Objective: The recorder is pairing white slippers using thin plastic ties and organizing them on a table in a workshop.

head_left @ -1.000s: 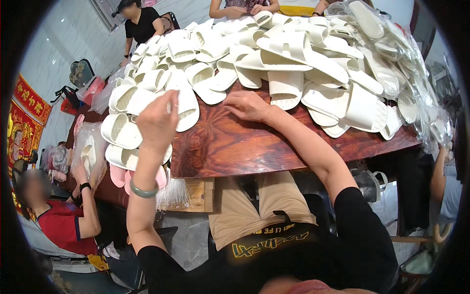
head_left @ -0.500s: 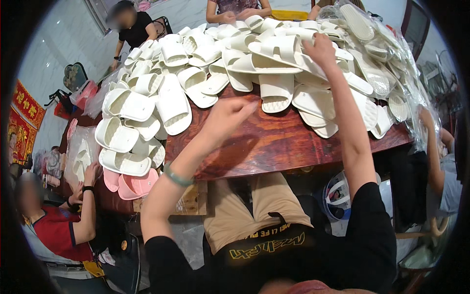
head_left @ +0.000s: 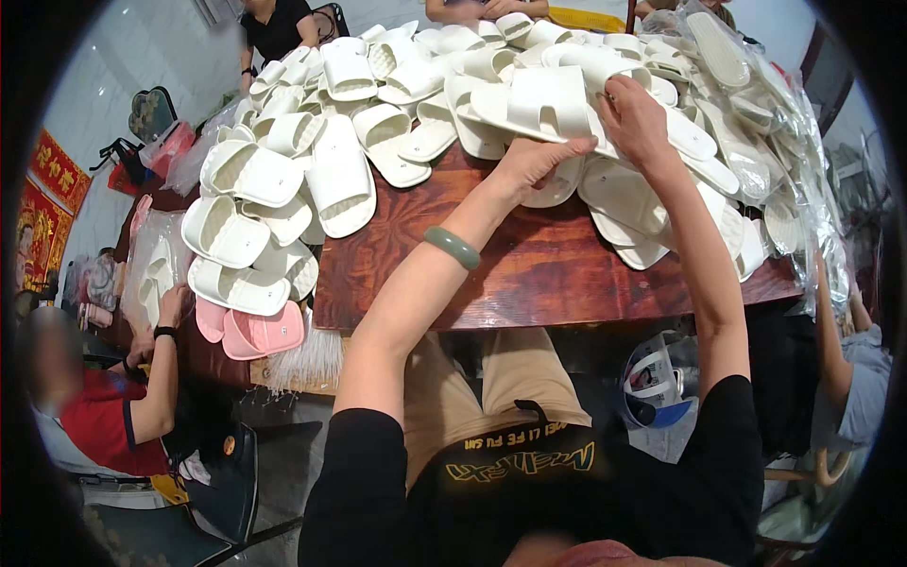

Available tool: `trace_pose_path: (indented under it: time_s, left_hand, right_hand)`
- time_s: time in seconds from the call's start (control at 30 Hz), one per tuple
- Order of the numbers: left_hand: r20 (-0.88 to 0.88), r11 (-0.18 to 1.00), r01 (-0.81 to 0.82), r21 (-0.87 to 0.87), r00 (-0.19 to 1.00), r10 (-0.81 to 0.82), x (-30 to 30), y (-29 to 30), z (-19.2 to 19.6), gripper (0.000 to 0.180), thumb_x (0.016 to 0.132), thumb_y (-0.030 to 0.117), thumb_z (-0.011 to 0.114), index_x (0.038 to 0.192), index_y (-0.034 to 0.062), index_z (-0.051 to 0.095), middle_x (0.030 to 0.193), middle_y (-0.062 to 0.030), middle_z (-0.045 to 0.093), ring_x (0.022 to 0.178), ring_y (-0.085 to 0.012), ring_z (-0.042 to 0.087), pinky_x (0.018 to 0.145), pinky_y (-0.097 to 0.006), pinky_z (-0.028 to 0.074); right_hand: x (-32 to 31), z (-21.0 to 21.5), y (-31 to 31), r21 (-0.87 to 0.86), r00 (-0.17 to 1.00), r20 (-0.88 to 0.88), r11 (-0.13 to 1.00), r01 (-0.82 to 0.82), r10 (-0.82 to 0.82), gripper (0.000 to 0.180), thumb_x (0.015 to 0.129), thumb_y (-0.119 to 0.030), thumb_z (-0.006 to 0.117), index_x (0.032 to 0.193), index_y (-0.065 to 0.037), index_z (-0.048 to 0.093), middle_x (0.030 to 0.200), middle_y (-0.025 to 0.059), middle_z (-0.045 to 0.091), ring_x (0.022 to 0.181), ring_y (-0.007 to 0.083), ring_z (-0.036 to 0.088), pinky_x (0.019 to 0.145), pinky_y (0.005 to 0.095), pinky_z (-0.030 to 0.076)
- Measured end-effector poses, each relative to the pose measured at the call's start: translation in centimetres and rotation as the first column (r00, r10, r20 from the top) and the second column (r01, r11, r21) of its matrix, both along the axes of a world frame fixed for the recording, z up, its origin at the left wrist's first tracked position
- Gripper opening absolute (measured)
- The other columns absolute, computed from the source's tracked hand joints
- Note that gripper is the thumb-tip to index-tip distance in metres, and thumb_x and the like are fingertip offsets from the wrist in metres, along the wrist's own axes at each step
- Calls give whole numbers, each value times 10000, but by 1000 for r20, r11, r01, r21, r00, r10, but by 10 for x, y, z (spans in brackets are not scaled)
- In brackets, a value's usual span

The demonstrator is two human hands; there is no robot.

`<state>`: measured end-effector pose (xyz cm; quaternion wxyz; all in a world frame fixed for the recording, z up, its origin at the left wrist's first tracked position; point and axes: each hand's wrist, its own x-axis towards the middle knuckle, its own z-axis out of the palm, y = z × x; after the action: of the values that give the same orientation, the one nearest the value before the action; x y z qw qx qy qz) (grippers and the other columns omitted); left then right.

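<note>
A big heap of white slippers (head_left: 350, 180) covers the far part of a reddish-brown wooden table (head_left: 406, 274). My left hand (head_left: 546, 163), below a green bangle on its wrist, is at the near edge of a white slipper (head_left: 548, 99) with a cut-out strap. Its thumb stretches along that slipper's side, and its other fingers are partly hidden under it. Just to the right, my right hand (head_left: 635, 118) has its fingers curled against the same slipper's right end, close to another white slipper behind it. Which edge the right fingertips grip is partly hidden.
Pink slippers (head_left: 265, 331) lie at the heap's left corner. Clear plastic bags with slippers (head_left: 727, 142) are piled at the right. A co-worker in red (head_left: 113, 416) handles a bagged slipper at the left; other people sit across and at the right. A bucket (head_left: 661, 378) stands below the table.
My left hand has moved right and forward from above the bare wood to the slipper. My right hand has come slightly nearer, and the cut-out slipper has shifted and tilted.
</note>
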<state>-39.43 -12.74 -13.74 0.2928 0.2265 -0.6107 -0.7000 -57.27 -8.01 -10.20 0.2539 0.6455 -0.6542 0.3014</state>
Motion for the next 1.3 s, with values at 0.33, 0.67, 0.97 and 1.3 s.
trace_pose_path:
  time_s: [0.33,0.67,0.97,1.3]
  left_hand:
    - [-136,862,238,448,971,-198,150,77,-33,79,798,49,608,826,79,541,557,72,360,431,-27,246,384,-209,179]
    - [143,739,-45,673,987,-71,258,95,-73,162,944,189,462,850,66,509,554,90,260,441,-23,213,394,-196,155]
    - [121,977,174,121,975,-189,230,162,-2,253,964,206,443,1030,0,574,665,40,425,587,-65,383,545,-214,323]
    - [-238,888,148,-435,933,-272,190,187,-15,250,827,1,591,1068,64,616,947,-51,488,958,-221,491,823,-335,390]
  right_hand:
    - [118,-43,93,-3,968,-14,968,-249,249,231,749,-19,577,971,23,531,986,150,540,857,310,550,682,379,480]
    - [177,-109,85,286,922,119,877,-386,367,358,754,-49,553,1078,78,472,1062,180,505,882,308,529,719,358,489]
    - [208,-87,156,-233,-51,941,529,-816,336,590,744,-14,530,1308,34,365,1236,167,493,1180,251,470,983,325,357]
    - [178,-87,222,-140,-204,975,474,-869,-84,622,805,-212,677,1302,36,398,1160,164,552,1053,233,566,908,302,423]
